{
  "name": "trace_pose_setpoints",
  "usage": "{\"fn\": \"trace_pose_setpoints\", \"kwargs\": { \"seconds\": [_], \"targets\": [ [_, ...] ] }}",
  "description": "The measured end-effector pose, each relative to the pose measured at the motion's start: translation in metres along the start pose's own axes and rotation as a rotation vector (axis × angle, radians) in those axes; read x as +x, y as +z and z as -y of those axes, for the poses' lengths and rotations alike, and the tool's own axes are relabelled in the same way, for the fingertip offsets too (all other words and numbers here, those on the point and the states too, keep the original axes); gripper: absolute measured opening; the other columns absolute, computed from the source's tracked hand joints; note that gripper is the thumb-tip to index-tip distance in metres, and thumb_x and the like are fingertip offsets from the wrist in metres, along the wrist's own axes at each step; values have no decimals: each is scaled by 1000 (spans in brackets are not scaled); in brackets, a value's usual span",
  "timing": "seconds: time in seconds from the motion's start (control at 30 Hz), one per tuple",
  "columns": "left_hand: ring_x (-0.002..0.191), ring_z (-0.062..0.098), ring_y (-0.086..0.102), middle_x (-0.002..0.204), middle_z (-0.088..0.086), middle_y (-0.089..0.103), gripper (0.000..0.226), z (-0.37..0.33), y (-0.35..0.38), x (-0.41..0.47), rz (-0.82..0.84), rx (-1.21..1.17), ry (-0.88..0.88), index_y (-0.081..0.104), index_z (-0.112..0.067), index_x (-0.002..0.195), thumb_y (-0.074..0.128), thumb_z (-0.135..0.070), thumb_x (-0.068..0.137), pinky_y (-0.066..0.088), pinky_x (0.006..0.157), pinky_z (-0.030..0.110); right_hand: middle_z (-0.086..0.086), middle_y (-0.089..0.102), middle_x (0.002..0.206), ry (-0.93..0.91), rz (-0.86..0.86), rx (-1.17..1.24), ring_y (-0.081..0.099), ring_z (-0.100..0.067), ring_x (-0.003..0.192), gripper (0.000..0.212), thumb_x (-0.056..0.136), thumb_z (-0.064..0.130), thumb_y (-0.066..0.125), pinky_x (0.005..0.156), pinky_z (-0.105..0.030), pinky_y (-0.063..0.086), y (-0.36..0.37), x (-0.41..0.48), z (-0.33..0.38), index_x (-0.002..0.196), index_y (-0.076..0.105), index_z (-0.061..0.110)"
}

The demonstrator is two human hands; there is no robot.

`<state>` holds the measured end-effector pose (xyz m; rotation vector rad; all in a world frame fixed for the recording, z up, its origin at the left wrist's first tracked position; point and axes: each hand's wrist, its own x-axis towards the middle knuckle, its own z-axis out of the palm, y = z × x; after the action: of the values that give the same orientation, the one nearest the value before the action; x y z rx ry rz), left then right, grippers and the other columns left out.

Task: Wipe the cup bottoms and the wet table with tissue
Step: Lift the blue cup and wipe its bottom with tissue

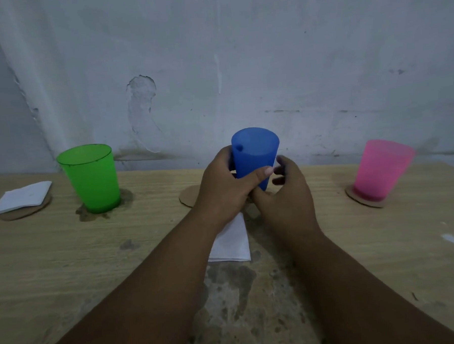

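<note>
My left hand (225, 183) grips a blue plastic cup (255, 152) around its lower half and holds it upright at the middle of the table. My right hand (287, 192) is beside the cup's base, fingers spread and close to it; I cannot tell whether they touch. A folded white tissue (232, 242) lies on the table under my wrists. A green cup (92, 179) stands at the left in a dark wet patch (84, 214). A pink cup (381, 169) stands at the right on a cardboard coaster (364, 202).
A second folded tissue (19, 197) rests on a cardboard coaster (28, 211) at the far left. Another coaster (189, 196) shows behind my left hand. A large damp stain (234, 289) spreads on the wooden table (67, 259) near me. A scuffed wall (215, 67) backs the table.
</note>
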<state>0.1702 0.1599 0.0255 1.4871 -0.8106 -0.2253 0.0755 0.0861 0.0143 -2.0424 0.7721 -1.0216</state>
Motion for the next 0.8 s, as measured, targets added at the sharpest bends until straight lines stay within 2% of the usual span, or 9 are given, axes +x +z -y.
{"fn": "trace_pose_setpoints", "kwargs": {
  "seconds": [0.07, 0.13, 0.17, 0.23, 0.37, 0.53, 0.63, 0.7, 0.8],
  "targets": [
    [108, 9, 66, 121, -8, 68, 56, 0, -1, 1, -7, -9, 2, 59, -22, 129, 83, -37, 81, 59, 79, 21, 3, 51, 125, 105, 58, -77, 55, -1, 86, 64, 80, 43, 70, 68, -16, 45, -7, -8, 3, 133, 45, 18],
    [108, 8, 66, 121, -8, 68, 54, 1, -2, 2, -19, -3, 3, 59, -22, 128, 83, -37, 82, 57, 78, 19, 5, 61, 101, 99, 161, -226, 55, -3, 70, 36, 81, 45, 66, 60, -21, 47, -10, -19, 7, 104, 56, 20],
    [108, 8, 66, 122, -8, 68, 54, 2, -2, 2, -21, -3, 4, 59, -22, 128, 82, -37, 82, 57, 79, 20, 6, 63, 85, 65, 208, -311, 56, -5, 66, 28, 81, 47, 63, 59, -26, 51, -9, -26, 8, 90, 59, 21],
    [109, 8, 66, 122, -8, 68, 54, 4, -3, 2, -26, -2, 10, 59, -22, 129, 82, -38, 82, 58, 84, 25, 6, 61, 68, -30, 269, -424, 58, -6, 60, 32, 82, 53, 60, 60, -31, 54, -5, -35, 9, 77, 61, 22],
    [110, 8, 65, 123, -9, 68, 57, 5, -2, 2, -40, -3, 17, 59, -21, 131, 82, -40, 82, 58, 85, 24, 10, 53, 69, -140, 363, -509, 53, -5, 62, 36, 76, 62, 62, 53, -24, 44, 3, -38, 8, 78, 54, 26],
    [109, 6, 65, 122, -11, 68, 58, 6, -1, 3, -76, 1, 4, 59, -23, 131, 82, -43, 81, 58, 90, 32, 8, 61, 72, -91, 407, -369, 56, -4, 65, 11, 84, 34, 66, 57, -22, 46, -3, -32, 8, 82, 62, 23],
    [109, 6, 65, 121, -11, 68, 56, 5, -3, 4, -98, -26, 9, 59, -24, 130, 81, -43, 82, 57, 88, 31, 8, 59, 74, -24, 326, -247, 55, -2, 65, 7, 86, 26, 64, 52, -18, 39, -14, -21, 6, 81, 59, 23],
    [109, 6, 65, 121, -10, 68, 56, 4, -3, 3, -106, -25, 8, 59, -23, 131, 81, -42, 83, 56, 85, 26, 8, 58, 81, 71, 243, -204, 54, -2, 70, 6, 86, 26, 62, 54, -19, 39, -23, -9, -1, 89, 60, 21],
    [110, 6, 65, 123, -10, 67, 57, 2, -4, 3, -85, -32, 5, 58, -23, 133, 79, -41, 84, 55, 86, 25, -2, 64, 92, 267, 76, -111, 62, -15, 79, 24, 87, 21, 60, 58, -26, 45, -38, 6, -17, 109, 65, 13]
  ]
}}
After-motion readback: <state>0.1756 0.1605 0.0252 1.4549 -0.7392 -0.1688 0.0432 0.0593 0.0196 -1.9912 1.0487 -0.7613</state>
